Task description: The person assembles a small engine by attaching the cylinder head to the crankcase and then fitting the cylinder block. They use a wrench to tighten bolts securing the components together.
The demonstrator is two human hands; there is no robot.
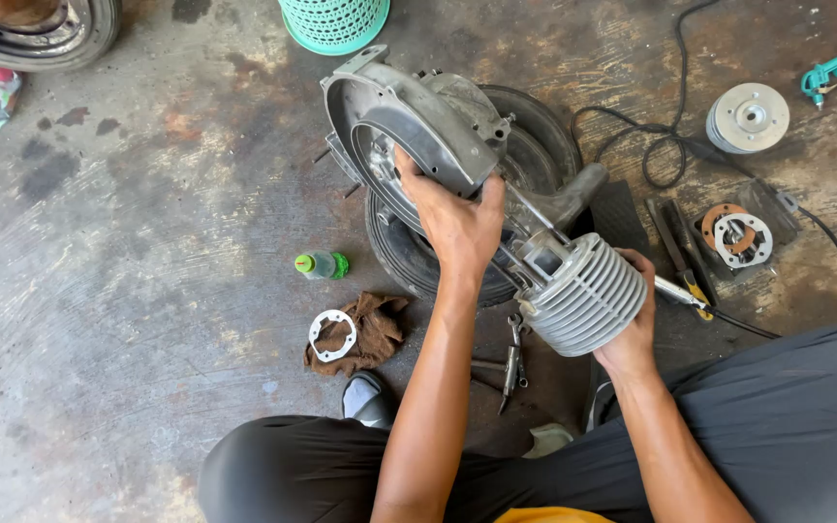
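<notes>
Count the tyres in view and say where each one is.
2. One tyre lies under the engine casing that the left hand grips; another tyre is cut off at the top-left corner. Others may be hidden.

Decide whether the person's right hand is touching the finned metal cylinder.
Touching. The head view shows the right hand cupped around the finned cylinder, fingers pressed against its fins.

Hands [457, 225] on engine case [418, 121], finned cylinder [585, 295]
</notes>
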